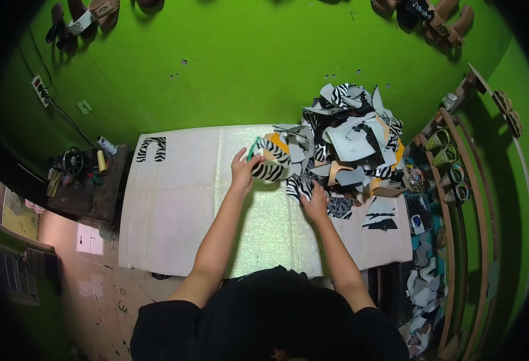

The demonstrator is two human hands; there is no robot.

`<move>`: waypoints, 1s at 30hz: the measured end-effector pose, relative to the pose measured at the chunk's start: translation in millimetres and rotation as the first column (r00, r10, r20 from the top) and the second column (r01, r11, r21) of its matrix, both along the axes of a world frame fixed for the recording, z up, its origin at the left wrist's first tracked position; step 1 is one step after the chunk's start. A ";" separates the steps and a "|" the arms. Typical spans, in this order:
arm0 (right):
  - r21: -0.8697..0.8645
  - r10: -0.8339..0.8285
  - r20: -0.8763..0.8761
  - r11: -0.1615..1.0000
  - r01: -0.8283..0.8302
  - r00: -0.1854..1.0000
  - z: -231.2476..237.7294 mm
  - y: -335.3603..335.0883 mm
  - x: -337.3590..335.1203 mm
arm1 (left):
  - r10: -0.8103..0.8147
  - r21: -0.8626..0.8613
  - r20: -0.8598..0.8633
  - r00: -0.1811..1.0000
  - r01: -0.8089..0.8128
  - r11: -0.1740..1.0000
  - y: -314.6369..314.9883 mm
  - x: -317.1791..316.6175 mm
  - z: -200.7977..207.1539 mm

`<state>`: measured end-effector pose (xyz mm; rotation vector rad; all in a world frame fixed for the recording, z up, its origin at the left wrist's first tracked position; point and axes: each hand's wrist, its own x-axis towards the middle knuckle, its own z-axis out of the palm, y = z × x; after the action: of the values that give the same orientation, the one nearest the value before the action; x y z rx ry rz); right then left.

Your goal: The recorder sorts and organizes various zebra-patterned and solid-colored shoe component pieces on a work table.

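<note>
My left hand (243, 170) is closed on the edge of a curved zebra-print piece (268, 172), which looks like a cut shoe upper, raised over the table. A thin green edge (254, 146) shows beside its fingertips; I cannot make out what it belongs to. To the right, my right hand (316, 203) pinches a second zebra-print piece (299, 186) at the front of the scrap heap. That heap (351, 141) mixes white, grey, tan, orange and zebra-striped cut pieces. Far left on the table lies a separate U-shaped zebra-print piece (152, 149).
The pale, shiny-covered table (174, 216) stands against a green wall. Left of it, a dark side table (96, 195) carries thread spools and a black wheel. On the right are a wooden shoe rack (457, 240) and a pile of scraps (424, 301). Sandals hang above.
</note>
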<state>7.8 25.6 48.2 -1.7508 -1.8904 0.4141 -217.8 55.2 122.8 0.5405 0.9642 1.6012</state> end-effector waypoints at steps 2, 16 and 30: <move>0.108 0.023 -0.198 0.994 -0.002 0.980 1.3 -0.5 10.5 | -0.088 -0.012 0.069 0.994 0.090 0.996 -9.2 -15.6 -10.9; 0.355 0.273 -0.511 0.931 -0.089 0.815 101.6 -58.9 -66.3 | -0.328 0.032 0.104 0.939 0.326 0.945 -85.2 -12.0 -3.4; 0.377 0.323 -0.303 0.905 -0.199 0.897 90.4 -102.9 -156.4 | -0.389 0.104 0.160 0.907 0.377 0.920 -124.9 -49.1 11.4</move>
<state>-148.6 -77.3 138.6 -1.1105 -1.8055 0.4438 -266.9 -69.7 134.3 0.5852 0.6225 1.3043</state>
